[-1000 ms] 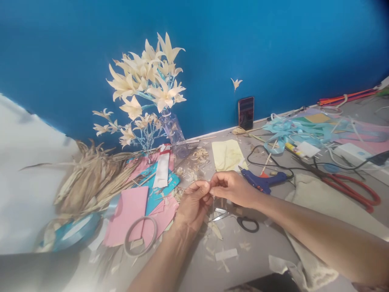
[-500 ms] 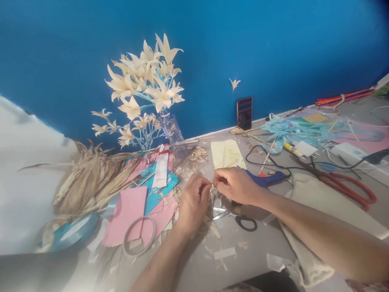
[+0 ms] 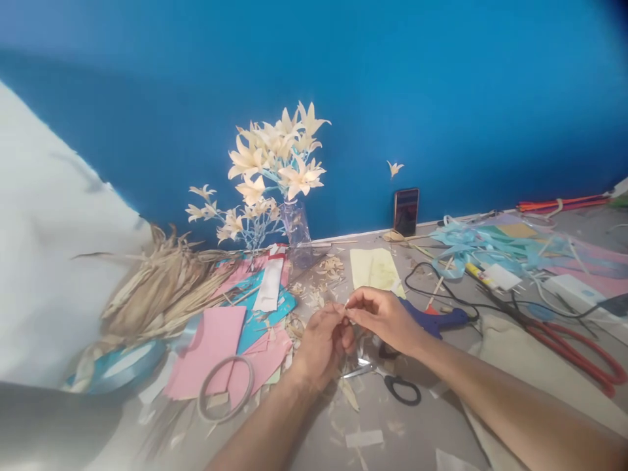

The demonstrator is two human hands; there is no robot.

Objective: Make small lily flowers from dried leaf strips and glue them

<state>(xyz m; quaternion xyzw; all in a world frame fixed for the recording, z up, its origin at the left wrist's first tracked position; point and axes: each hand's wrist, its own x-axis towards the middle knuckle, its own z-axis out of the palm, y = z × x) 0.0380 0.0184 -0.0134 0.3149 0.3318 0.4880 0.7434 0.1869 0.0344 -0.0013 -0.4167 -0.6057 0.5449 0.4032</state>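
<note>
My left hand (image 3: 321,347) and my right hand (image 3: 385,317) meet above the middle of the table, fingers pinched. A small pale piece (image 3: 346,305) shows at the fingertips, too small to tell its kind; both hands seem to hold it. Partly hidden below them lie scissors (image 3: 403,390) with black handles. Just beyond my right hand is a blue glue gun (image 3: 436,318). Pale cut scraps (image 3: 330,267) are strewn around. Cream handmade flowers (image 3: 277,154) on light-blue stems stand in a clear plastic bottle (image 3: 297,235) by the wall.
At the left lie a bundle of dried husks (image 3: 147,288), pink paper (image 3: 209,343), a tape ring (image 3: 201,399) and a blue ribbon roll (image 3: 152,356). A phone (image 3: 406,212) leans on the wall. Red-handled shears (image 3: 583,353), cables and light-blue ribbon (image 3: 471,239) crowd the right.
My hands have come together, fingertips now touching, with a pale piece showing between them. The camera has tilted up and turned slightly left, so the scene sits lower and farther right.
</note>
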